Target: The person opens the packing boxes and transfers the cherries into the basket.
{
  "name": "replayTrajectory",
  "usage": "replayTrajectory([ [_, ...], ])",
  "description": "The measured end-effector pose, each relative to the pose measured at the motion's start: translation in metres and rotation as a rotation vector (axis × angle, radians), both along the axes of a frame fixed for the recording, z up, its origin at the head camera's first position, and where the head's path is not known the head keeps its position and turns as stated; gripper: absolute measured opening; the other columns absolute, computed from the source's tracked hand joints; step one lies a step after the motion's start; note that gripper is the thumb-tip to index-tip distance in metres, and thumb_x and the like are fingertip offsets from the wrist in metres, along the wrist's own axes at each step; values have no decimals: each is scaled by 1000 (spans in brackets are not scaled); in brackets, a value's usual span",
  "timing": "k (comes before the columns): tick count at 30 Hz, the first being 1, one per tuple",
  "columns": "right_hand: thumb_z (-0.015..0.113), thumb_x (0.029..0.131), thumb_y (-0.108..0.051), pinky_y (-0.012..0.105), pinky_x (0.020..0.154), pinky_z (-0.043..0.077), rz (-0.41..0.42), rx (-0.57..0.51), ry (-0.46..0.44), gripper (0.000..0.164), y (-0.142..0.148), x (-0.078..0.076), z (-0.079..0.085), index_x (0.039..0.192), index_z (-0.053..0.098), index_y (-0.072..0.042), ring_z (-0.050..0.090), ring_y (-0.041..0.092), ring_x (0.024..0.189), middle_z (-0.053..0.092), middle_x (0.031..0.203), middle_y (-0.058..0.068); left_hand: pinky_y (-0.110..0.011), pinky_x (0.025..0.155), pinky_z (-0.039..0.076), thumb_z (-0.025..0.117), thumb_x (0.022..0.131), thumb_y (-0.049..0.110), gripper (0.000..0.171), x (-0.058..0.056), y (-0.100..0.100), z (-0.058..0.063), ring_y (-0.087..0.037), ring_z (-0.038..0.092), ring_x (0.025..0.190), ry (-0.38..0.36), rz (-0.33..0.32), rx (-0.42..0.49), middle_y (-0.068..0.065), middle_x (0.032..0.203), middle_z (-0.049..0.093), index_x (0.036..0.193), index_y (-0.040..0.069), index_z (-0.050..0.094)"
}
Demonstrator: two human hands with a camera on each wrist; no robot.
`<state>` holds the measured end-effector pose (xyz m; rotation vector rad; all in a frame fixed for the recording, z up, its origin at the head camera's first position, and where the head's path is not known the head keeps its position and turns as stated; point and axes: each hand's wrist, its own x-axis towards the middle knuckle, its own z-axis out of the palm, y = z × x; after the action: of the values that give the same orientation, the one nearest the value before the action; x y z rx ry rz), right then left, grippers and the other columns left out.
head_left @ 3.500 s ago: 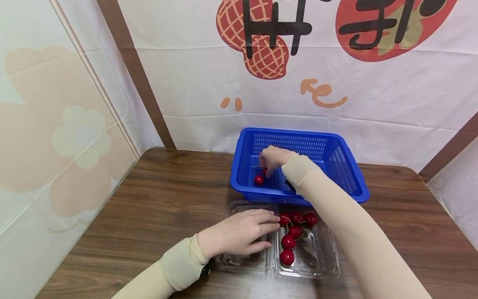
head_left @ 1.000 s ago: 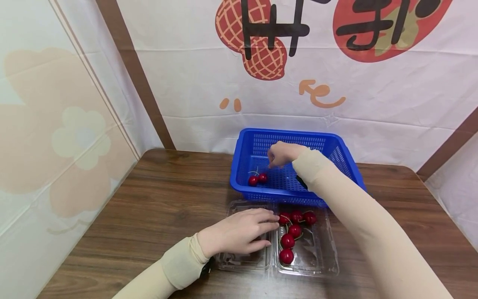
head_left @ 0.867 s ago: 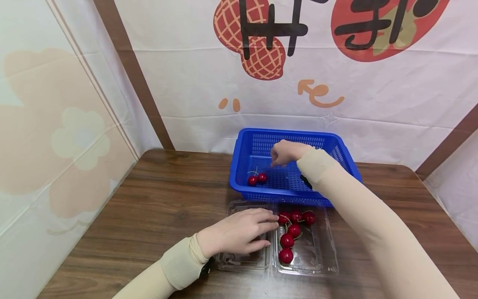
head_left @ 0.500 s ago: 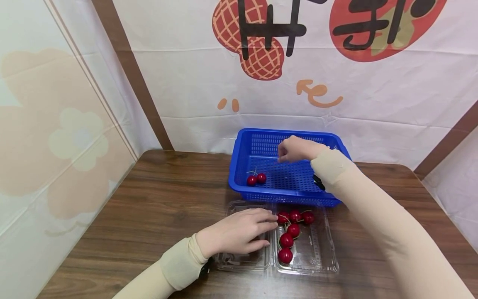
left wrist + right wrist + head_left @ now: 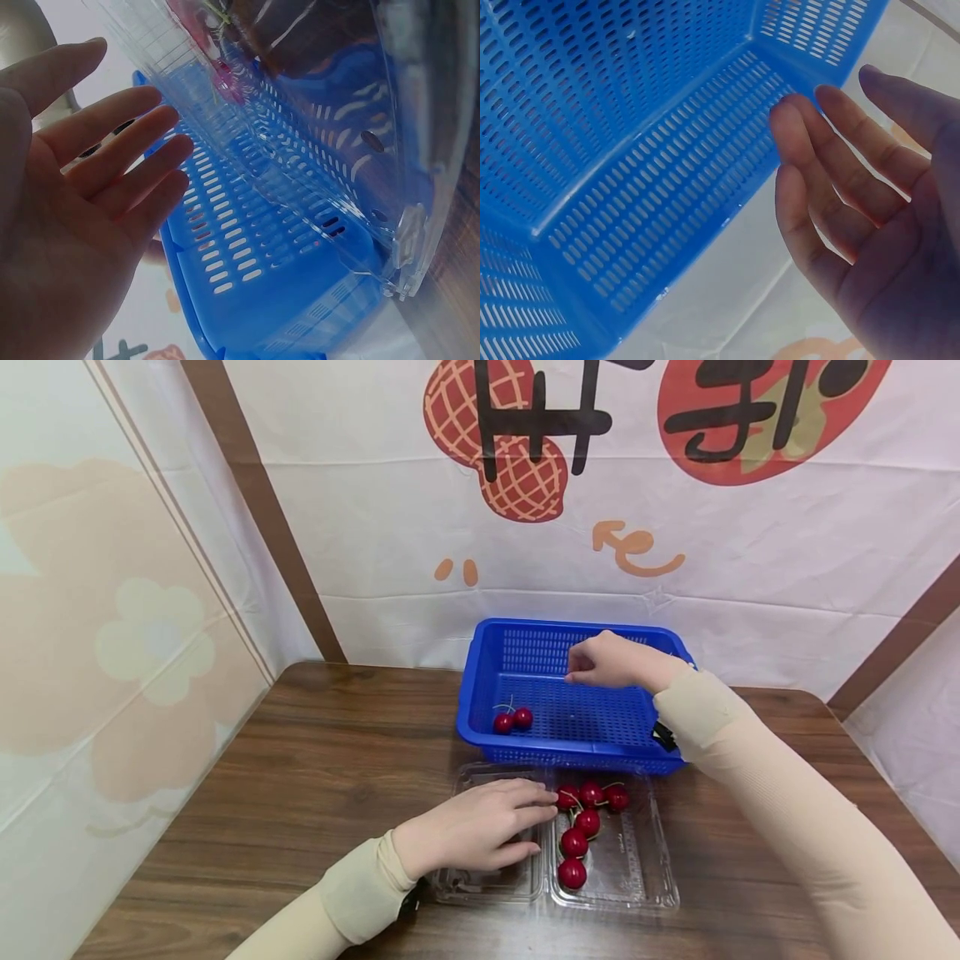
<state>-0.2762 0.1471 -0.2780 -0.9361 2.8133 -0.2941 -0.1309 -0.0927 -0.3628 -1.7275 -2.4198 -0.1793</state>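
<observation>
My left hand (image 5: 480,825) lies palm down over the left half of an open clear plastic clamshell box (image 5: 652,868), fingers extended, holding nothing. Its fingertips reach the red cherries (image 5: 573,843), several of which sit with green stems in the right half; whether they touch is hard to tell. Over the blue plastic basket (image 5: 555,748) hovers my right hand (image 5: 611,660). In the right wrist view its fingers (image 5: 855,169) are loosely bent with nothing between them. Two more cherries (image 5: 513,720) lie side by side at the basket's front left, stems pointing up.
Behind the box, the basket stands at the back of a brown wooden table (image 5: 322,793), close to a printed white cloth backdrop (image 5: 360,527). Another cloth wall (image 5: 82,652) borders the left side.
My right hand has left the cherries at the basket's front left and moved right and back, rising a little. Both cherries there are now in full view. My left hand stays put.
</observation>
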Motion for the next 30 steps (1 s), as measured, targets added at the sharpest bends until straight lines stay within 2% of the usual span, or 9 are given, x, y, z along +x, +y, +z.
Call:
replayTrajectory([
  [16, 61, 87, -29, 29, 55, 53, 61, -53, 84, 17, 7, 35, 11, 83, 66, -13, 51, 10, 57, 62, 69, -3, -32, 108, 37, 52, 91, 36, 45, -2, 0, -1, -19, 44, 123, 1, 13, -11, -7, 131, 55, 126, 7, 57],
  [23, 61, 88, -25, 28, 54, 51, 112, -74, 116, 14, 14, 50, 11, 82, 65, -13, 50, 7, 56, 63, 68, -3, -32, 108, 36, 52, 91, 35, 45, -1, 1, -2, -19, 44, 123, -2, 19, -10, -6, 131, 55, 126, 7, 57],
  [30, 62, 86, -22, 27, 58, 53, 118, -92, 142, 8, 24, 64, 9, 81, 64, -17, 53, 3, 61, 63, 71, -6, -32, 108, 36, 52, 91, 35, 45, -1, 1, -2, -19, 44, 123, 2, 20, -9, -6, 131, 55, 126, 7, 57],
])
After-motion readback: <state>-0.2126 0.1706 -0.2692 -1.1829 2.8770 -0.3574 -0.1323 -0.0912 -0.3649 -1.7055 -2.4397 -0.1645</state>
